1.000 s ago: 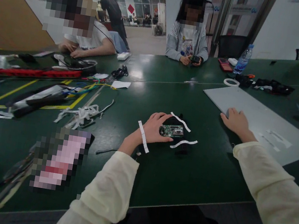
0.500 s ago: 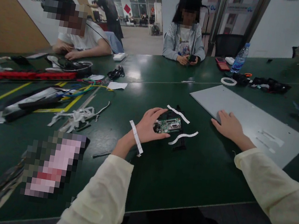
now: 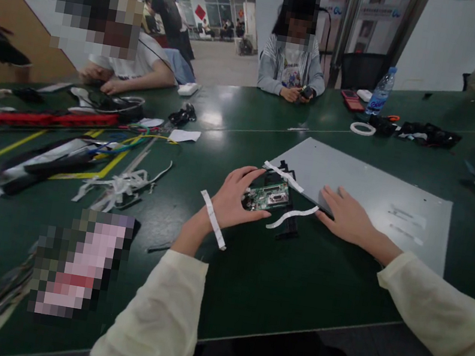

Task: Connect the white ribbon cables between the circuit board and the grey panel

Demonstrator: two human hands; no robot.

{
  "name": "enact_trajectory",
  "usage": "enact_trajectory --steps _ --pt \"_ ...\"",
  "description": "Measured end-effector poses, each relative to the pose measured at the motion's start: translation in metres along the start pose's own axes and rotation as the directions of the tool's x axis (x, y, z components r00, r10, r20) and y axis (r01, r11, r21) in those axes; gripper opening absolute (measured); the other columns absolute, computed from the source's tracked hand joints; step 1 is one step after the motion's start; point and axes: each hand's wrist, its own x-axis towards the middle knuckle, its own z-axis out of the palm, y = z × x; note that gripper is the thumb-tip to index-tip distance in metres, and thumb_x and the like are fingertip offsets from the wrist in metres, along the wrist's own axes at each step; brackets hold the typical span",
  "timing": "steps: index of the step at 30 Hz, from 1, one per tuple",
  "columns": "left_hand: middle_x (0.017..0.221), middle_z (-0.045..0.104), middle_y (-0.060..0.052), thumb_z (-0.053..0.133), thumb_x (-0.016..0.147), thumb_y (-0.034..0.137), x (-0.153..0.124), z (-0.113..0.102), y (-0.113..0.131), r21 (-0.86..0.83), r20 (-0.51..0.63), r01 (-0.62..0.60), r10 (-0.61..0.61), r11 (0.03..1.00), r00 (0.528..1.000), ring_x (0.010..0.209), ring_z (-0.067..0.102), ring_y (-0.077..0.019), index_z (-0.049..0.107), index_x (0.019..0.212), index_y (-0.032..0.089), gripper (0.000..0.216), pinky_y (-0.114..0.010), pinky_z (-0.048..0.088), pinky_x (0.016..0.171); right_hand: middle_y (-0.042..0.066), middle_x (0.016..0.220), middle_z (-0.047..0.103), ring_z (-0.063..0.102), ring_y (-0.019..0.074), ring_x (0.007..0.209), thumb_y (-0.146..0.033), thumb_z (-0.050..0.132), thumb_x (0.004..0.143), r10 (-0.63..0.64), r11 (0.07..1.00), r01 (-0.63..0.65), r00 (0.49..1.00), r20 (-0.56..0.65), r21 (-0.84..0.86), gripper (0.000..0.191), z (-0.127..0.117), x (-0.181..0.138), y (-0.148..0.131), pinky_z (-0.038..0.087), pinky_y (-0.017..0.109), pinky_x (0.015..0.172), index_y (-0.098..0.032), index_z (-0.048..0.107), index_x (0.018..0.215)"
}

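The left arm (image 3: 154, 310) reaches forward, and the left hand (image 3: 234, 199) points rightward, its thumb (image 3: 260, 214) and fingers (image 3: 245, 174) curved and apart. The right arm (image 3: 436, 321) comes from the right; the right hand (image 3: 347, 217) is palm down, pointing leftward.

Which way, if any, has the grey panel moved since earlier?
Yes: the grey panel moved left, toward the circuit board; its far corner, once near the white tape roll, now lies well left.

Green circuit board (image 3: 269, 196), grey panel (image 3: 366, 193)
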Motion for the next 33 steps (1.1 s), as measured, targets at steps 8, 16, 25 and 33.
enact_trajectory --steps 8,16,25,33 --pt "0.142 0.038 -0.013 0.069 0.068 0.060 0.000 -0.004 0.004 0.004 -0.011 0.005 -0.005 1.000 1.000 0.132 0.034 -0.0333 0.032 0.143 0.024 0.091 -0.052 0.029 0.111 0.014 0.147 0.039 0.029 0.0384 0.136 -0.064 0.035 0.090 -0.332 0.931 0.337 0.942 -0.060 0.142 0.073 -0.011 -0.025 -0.035 0.039 0.055 0.103 -0.013 0.041 0.142" --pt "0.142 0.038 -0.011 0.070 0.067 0.060 0.001 -0.010 0.007 0.002 -0.035 0.026 -0.026 1.000 0.999 0.133 0.034 -0.0345 0.033 0.142 0.026 0.090 -0.053 0.027 0.112 0.015 0.139 0.048 0.034 0.0330 0.134 -0.054 0.048 0.089 -0.569 0.784 0.574 0.817 -0.096 0.238 0.062 -0.024 -0.037 -0.067 0.037 0.051 0.105 -0.011 0.051 0.133" --pt "0.139 0.042 -0.014 0.069 0.067 0.061 0.003 0.003 0.000 -0.005 -0.019 0.053 -0.053 0.999 0.998 0.131 0.037 -0.0324 0.037 0.139 0.019 0.089 -0.049 0.028 0.113 0.011 0.116 0.067 0.062 0.0179 0.106 -0.020 0.046 0.093 -0.723 0.592 0.795 0.597 -0.348 0.134 0.031 -0.021 -0.050 -0.085 0.052 0.035 0.089 -0.012 0.061 0.119" --pt "0.139 0.041 -0.013 0.068 0.067 0.063 0.016 0.028 -0.001 0.003 0.021 0.051 -0.051 0.999 0.998 0.132 0.036 -0.0318 0.038 0.139 0.022 0.088 -0.050 0.028 0.112 0.007 0.099 0.071 0.066 0.0151 0.092 -0.014 0.054 0.087 -0.756 0.440 0.897 0.392 -0.523 0.037 0.016 -0.019 -0.055 -0.092 0.056 0.030 0.079 -0.014 0.066 0.098"
